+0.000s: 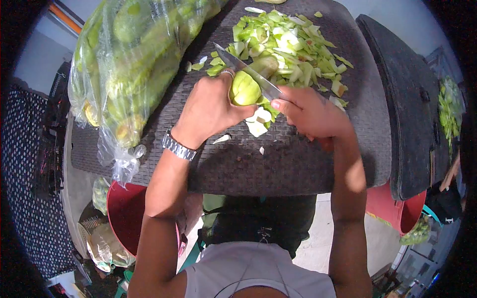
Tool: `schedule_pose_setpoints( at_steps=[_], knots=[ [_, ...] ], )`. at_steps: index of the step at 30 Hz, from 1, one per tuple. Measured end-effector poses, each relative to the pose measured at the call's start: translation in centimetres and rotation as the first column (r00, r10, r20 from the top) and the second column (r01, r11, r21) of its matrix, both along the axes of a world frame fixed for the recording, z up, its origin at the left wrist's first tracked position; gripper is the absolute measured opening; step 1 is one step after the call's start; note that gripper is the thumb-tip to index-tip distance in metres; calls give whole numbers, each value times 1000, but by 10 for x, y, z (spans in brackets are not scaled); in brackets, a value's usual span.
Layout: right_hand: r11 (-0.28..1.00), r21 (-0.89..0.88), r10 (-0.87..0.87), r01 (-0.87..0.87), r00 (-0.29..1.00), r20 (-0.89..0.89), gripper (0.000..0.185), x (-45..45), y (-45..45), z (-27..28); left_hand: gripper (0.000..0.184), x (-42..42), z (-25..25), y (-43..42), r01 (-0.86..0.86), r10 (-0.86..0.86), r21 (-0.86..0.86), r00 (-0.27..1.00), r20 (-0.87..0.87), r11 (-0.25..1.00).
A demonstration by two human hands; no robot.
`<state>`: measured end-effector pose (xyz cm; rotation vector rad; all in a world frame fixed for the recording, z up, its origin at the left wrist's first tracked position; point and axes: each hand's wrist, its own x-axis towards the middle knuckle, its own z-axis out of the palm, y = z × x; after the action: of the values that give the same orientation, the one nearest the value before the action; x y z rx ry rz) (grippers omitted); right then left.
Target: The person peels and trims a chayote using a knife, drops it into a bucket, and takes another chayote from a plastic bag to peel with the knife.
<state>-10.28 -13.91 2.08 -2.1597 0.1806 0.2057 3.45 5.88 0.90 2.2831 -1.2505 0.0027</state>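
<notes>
The left hand (213, 107) is holding a green vegetable (246, 89) above the near end of the peelings (298, 49), its fingers (242, 112) partly curled and pressing on the rounded sides, while the right hand (315, 111) is keeping its own fingers folded tightly around the handle of a knife (248, 72). The blade is slanting across the vegetable's right side, apart or just touching (the overlap is hiding which), and its tip is pointing away beyond the left fingers. A cut to that hand is looking like the main danger: the skin is probably offering a slick grip, so the vegetable could be turning under pressure and sending the edge toward the finger that is wearing a ring (227, 73). A blade biting too deep could also be wasting flesh. The loose peelings are spreading over the worktop (238, 169) toward the right wrist, so a careless sweep of that arm could be scattering them. On the left, the bulky plastic bag (134, 64) is letting its gathered end hang over the near edge, above a red bin (124, 218); a knock from the left elbow could be tugging it downward.
</notes>
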Motion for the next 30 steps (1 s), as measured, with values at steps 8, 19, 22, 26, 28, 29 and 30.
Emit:
schedule_pose_setpoints(
  at_steps=[8, 19, 22, 26, 28, 29, 30],
  knots=[
    [896, -359, -29, 261, 842, 539, 21, -1, 37, -49, 59, 3, -14, 0, -133, 134, -34, 991, 11, 990],
    [846, -428, -17, 317, 819, 574, 14, 9, 39, -41, 51, 21, 1, 9, -256, -391, -440, 222, -893, 860],
    [836, -476, 73, 274, 804, 591, 14, 7, 41, -39, 45, 28, -2, 18, -204, -466, -469, 65, -882, 860],
    [818, -498, 96, 287, 787, 610, 15, 6, 39, -37, 41, 21, 2, 18, -155, -394, -447, 285, -874, 881],
    [814, -506, 92, 286, 797, 597, 15, 4, 38, -33, 43, 15, 8, 16, -175, -353, -442, 380, -855, 880],
    [811, -512, 96, 283, 799, 593, 15, 4, 37, -32, 44, 16, 5, 15, -161, -313, -427, 466, -828, 890],
    [809, -517, 99, 279, 803, 588, 15, 3, 37, -30, 46, 18, 3, 15, -149, -271, -410, 546, -793, 900]
  ],
)
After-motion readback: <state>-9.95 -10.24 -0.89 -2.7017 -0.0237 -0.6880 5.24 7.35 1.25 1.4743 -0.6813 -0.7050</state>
